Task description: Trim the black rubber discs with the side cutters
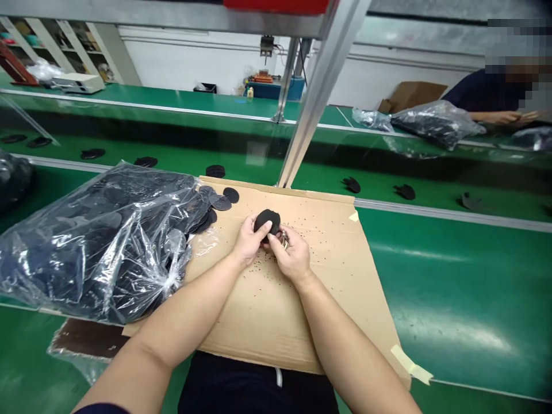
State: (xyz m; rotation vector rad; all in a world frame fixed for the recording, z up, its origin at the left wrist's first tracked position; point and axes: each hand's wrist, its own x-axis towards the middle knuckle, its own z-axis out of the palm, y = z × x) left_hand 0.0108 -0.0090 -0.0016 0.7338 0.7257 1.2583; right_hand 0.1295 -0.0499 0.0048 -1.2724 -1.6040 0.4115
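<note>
Over the cardboard sheet (259, 310), my left hand (246, 241) grips a black disc-shaped piece (267, 221), thumb on its face. My right hand (294, 253) is closed around a small shiny metal hand tool (284, 239), mostly hidden in the palm, its kind unclear. The right fingertips meet the lower right edge of the disc. Small dark crumbs lie scattered on the cardboard around both hands. To the left, more flat black discs (221, 202) spill from the mouth of a clear plastic bag (99, 236) full of them.
Behind a metal post (319, 86), black pieces (404, 191) lie spaced along the green conveyor belt (259, 155). A co-worker's arm (495, 118) shows at the far right beside plastic bags (440, 121). Tape (411, 365) holds the cardboard's near right corner.
</note>
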